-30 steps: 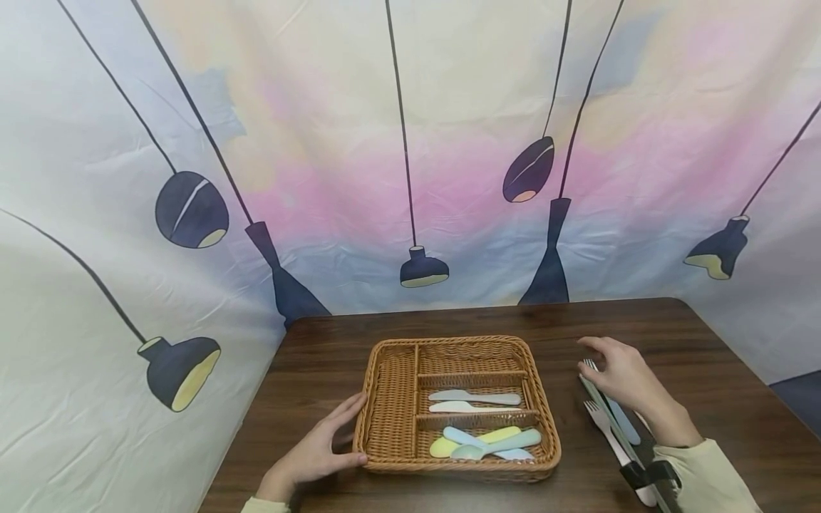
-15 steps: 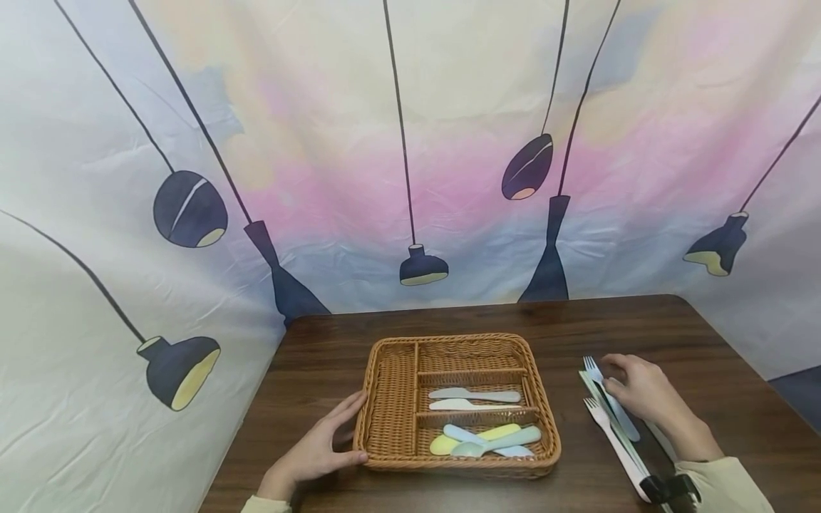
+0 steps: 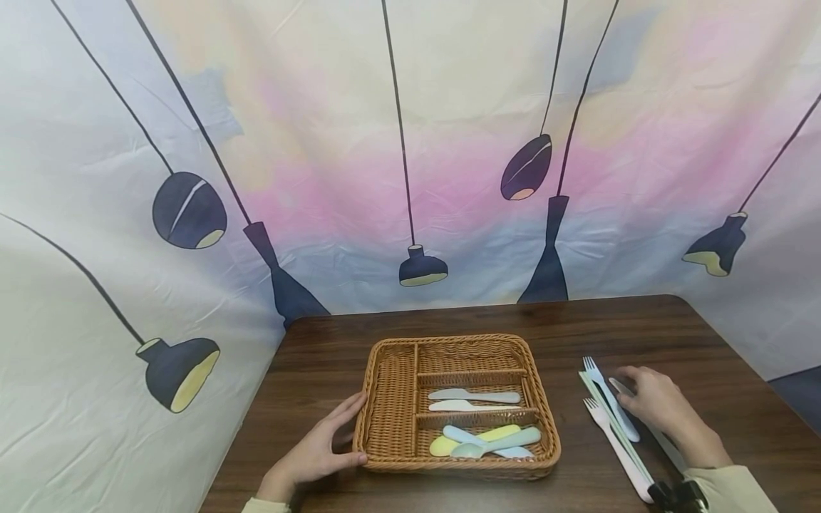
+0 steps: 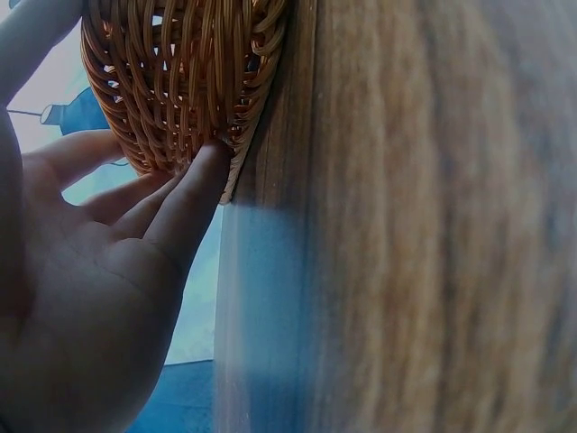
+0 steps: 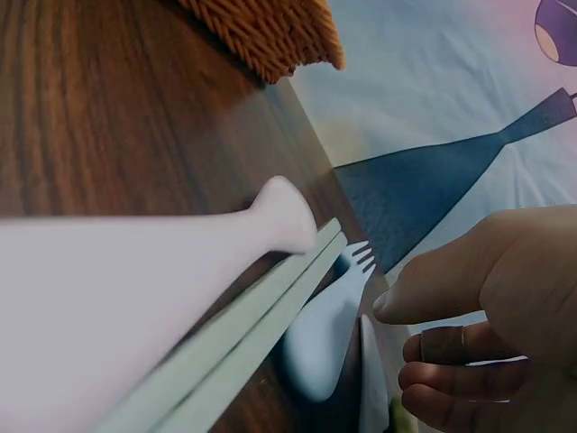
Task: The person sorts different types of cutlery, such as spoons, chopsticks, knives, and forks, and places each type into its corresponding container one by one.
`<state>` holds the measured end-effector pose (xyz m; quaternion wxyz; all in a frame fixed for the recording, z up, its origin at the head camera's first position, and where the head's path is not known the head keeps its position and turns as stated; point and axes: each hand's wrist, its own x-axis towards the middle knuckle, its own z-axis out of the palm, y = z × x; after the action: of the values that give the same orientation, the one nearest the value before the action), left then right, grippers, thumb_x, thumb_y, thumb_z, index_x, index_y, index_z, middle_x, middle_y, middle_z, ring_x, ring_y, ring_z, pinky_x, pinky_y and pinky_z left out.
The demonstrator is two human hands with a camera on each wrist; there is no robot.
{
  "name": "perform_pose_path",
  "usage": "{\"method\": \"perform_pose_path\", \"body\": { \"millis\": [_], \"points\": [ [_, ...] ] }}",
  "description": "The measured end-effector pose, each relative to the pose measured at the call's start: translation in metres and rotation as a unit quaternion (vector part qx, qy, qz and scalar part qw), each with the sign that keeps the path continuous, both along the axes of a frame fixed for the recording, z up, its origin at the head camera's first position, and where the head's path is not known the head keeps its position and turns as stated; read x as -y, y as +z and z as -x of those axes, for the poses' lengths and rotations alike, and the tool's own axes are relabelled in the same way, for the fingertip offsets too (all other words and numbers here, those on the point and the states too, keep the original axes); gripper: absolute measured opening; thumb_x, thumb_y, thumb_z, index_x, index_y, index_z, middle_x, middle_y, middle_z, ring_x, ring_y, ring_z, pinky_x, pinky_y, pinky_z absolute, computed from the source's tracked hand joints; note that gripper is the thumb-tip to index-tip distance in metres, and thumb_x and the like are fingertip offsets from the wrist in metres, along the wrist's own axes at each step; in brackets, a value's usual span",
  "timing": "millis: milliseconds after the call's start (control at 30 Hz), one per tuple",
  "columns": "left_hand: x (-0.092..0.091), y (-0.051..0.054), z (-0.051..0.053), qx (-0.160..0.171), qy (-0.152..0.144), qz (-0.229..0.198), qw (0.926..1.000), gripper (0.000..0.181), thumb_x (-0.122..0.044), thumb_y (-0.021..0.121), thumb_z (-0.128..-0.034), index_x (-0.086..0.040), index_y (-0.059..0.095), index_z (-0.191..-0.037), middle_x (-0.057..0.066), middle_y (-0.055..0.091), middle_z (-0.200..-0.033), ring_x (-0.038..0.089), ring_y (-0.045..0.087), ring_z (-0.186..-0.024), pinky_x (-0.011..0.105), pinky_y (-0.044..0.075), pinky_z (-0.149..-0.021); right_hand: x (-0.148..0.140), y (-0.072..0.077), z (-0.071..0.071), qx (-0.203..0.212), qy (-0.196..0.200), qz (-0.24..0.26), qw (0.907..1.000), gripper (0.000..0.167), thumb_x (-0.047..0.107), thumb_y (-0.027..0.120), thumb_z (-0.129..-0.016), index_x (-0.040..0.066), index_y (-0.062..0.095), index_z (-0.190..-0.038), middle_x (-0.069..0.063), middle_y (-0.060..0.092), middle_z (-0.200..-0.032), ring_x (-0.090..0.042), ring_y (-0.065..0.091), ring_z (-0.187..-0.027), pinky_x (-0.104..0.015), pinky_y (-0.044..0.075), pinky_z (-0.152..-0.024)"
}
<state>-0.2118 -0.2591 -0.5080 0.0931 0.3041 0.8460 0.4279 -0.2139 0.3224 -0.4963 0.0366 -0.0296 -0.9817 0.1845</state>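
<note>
My left hand [image 3: 316, 447] rests against the left side of a wicker basket [image 3: 385, 467], its thumb at the front corner; the left wrist view shows fingertips on the woven wall [image 4: 180, 90]. To the right, my right hand [image 3: 667, 407] hovers with thumb and fingers apart over a pale knife [image 5: 371, 383], partly hidden under it in the head view. Beside that lie a light blue fork [image 3: 612, 402], pale green chopsticks [image 5: 270, 329] and a pale pink fork [image 3: 618, 445]. Two knives [image 3: 474, 396] occupy the basket's middle compartment; several spoons [image 3: 487, 443] lie crossed in the front one.
A dark wooden table [image 3: 346, 326] carries everything. Behind it hangs a cloth backdrop [image 3: 308, 178] printed with lamps. Black straps [image 3: 673, 495] at the right wrist cover the near end of the pink fork.
My right hand has moved right and nearer, off the blue fork, which is now uncovered, to above the pale knife. The left hand and basket stay put.
</note>
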Motion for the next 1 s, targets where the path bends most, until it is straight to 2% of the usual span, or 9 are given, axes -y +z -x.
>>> {"method": "perform_pose_path", "body": {
  "millis": [233, 367, 567, 800, 1000],
  "points": [
    [0.0001, 0.0001, 0.0000, 0.014, -0.003, -0.005, 0.9999, 0.091, -0.018, 0.076, -0.0858, -0.011, 0.019, -0.157, 0.020, 0.015, -0.161, 0.047, 0.023, -0.139, 0.031, 0.050, -0.100, -0.0042, -0.0057, -0.0006, 0.006, 0.000, 0.002, 1.0000, 0.048, 0.009, 0.076, -0.078, -0.013, 0.059, -0.117, -0.028, 0.063, -0.098, -0.036, 0.063, -0.084, -0.047, 0.054, -0.065],
    [0.0002, 0.0001, -0.0002, 0.011, -0.001, -0.001, 0.9999, 0.091, -0.019, 0.076, -0.0858, -0.011, 0.019, -0.157, 0.020, 0.015, -0.161, 0.047, 0.024, -0.139, 0.029, 0.049, -0.100, -0.0049, -0.0070, -0.0009, 0.010, -0.001, 0.003, 0.9999, 0.048, 0.009, 0.076, -0.077, -0.013, 0.059, -0.116, -0.027, 0.064, -0.097, -0.035, 0.063, -0.083, -0.047, 0.054, -0.065],
    [0.0002, 0.0001, -0.0003, 0.008, -0.004, 0.000, 1.0000, 0.091, -0.018, 0.076, -0.0859, -0.011, 0.020, -0.157, 0.019, 0.015, -0.161, 0.047, 0.023, -0.139, 0.029, 0.049, -0.100, -0.0054, -0.0086, 0.0008, 0.025, -0.002, -0.005, 0.9997, 0.049, 0.011, 0.076, -0.078, -0.013, 0.059, -0.116, -0.031, 0.063, -0.099, -0.041, 0.063, -0.087, -0.051, 0.053, -0.067],
    [0.0010, -0.0010, 0.0005, 0.005, -0.005, 0.001, 1.0000, 0.091, -0.018, 0.076, -0.0858, -0.013, 0.020, -0.157, 0.019, 0.015, -0.161, 0.047, 0.023, -0.139, 0.031, 0.049, -0.100, -0.0040, -0.0097, 0.0004, 0.034, -0.009, -0.020, 0.9992, 0.046, 0.005, 0.072, -0.076, -0.013, 0.060, -0.117, -0.036, 0.060, -0.110, -0.054, 0.056, -0.103, -0.063, 0.049, -0.081],
    [0.0006, -0.0013, 0.0010, 0.003, -0.001, -0.003, 1.0000, 0.092, -0.020, 0.077, -0.0844, -0.013, 0.021, -0.156, 0.019, 0.016, -0.161, 0.046, 0.024, -0.139, 0.032, 0.050, -0.100, -0.0039, -0.0071, 0.0020, 0.037, -0.006, -0.018, 0.9991, 0.044, 0.000, 0.067, -0.074, -0.013, 0.061, -0.115, -0.037, 0.058, -0.111, -0.054, 0.055, -0.102, -0.064, 0.047, -0.081]
  ]
}}
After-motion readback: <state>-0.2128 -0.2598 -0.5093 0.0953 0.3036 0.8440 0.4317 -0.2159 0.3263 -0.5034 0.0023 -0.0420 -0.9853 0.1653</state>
